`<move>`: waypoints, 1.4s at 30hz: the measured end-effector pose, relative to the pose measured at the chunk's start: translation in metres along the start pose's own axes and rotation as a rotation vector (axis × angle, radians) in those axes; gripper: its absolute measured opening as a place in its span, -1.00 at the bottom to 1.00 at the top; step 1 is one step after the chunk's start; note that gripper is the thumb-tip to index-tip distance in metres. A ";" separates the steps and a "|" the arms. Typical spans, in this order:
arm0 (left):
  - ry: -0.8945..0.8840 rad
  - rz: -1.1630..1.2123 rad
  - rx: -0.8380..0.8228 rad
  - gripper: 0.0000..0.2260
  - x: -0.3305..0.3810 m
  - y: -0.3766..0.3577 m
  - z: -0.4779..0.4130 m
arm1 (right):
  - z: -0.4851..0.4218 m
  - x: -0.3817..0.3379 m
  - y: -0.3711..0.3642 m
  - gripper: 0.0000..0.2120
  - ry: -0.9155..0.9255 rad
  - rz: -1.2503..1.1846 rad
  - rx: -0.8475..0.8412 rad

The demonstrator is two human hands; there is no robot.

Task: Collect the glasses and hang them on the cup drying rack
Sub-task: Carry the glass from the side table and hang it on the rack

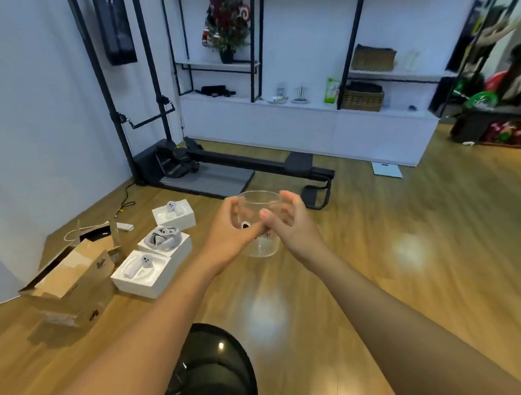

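Observation:
A clear, wide glass with small black-and-white marks on its side is held upright in front of me, above the wooden floor. My left hand grips its left side and my right hand grips its right side, fingers curled around the wall. Far away, on the white shelf unit, stands a small wire cup drying rack on a round base. No other glass is plainly visible.
A black rowing machine lies on the floor between me and the white shelf unit. White boxes and an open cardboard box sit at the left. A black round object is below me. Baskets stand on the shelves.

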State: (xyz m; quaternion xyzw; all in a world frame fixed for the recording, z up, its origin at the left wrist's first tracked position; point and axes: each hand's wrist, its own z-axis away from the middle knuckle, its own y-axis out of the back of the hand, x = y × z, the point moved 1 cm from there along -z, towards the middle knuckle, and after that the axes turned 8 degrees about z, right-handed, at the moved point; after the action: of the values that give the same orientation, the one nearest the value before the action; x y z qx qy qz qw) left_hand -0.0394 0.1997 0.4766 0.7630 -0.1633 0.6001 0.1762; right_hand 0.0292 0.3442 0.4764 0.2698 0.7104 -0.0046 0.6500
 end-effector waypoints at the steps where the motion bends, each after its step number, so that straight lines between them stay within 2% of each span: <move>1: 0.013 0.013 -0.003 -0.41 -0.001 -0.018 -0.016 | -0.010 0.010 0.017 -0.21 -0.005 -0.022 0.009; 3: 0.032 0.021 -0.026 -0.30 -0.003 -0.058 -0.049 | -0.034 0.031 0.053 -0.24 -0.023 -0.059 0.023; 8: 0.023 0.010 -0.086 -0.24 -0.002 -0.166 -0.135 | -0.099 0.080 0.151 -0.40 -0.072 -0.163 0.013; 11: 0.037 0.024 -0.093 -0.30 -0.005 -0.221 -0.185 | -0.140 0.106 0.207 -0.41 -0.079 -0.179 0.027; 14: 0.075 0.123 -0.063 -0.47 -0.010 -0.267 -0.238 | -0.185 0.133 0.256 -0.44 -0.082 -0.219 0.032; 17: 0.133 0.221 -0.051 -0.55 -0.022 -0.305 -0.293 | -0.228 0.161 0.292 -0.38 -0.076 -0.207 0.016; 20: 0.169 0.310 -0.083 -0.55 -0.039 -0.346 -0.362 | -0.281 0.191 0.326 -0.25 -0.041 -0.138 0.035; 23: 0.174 0.356 -0.162 -0.57 -0.064 -0.392 -0.438 | -0.346 0.218 0.366 -0.29 -0.037 -0.107 0.068; 25: 0.218 0.395 -0.214 -0.50 -0.079 -0.425 -0.486 | -0.388 0.235 0.398 -0.32 -0.072 -0.108 0.110; 28: 0.296 0.449 -0.254 -0.38 -0.097 -0.474 -0.550 | -0.441 0.255 0.451 -0.25 -0.125 -0.065 0.172; 31: 0.335 0.448 -0.368 -0.30 -0.111 -0.520 -0.616 | -0.494 0.278 0.504 -0.26 -0.157 -0.065 0.237; 37: 0.314 0.401 -0.487 -0.44 -0.153 -0.601 -0.760 | -0.612 0.354 0.591 -0.45 -0.180 -0.133 0.296; 42: 0.298 0.394 -0.407 -0.44 -0.175 -0.670 -0.886 | -0.739 0.410 0.661 -0.47 -0.172 -0.209 0.240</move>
State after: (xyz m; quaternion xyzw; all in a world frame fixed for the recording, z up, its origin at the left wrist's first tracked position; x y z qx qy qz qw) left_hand -0.5304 1.2105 0.4508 0.5696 -0.3971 0.6827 0.2277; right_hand -0.3978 1.3275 0.4382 0.2690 0.6707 -0.1799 0.6674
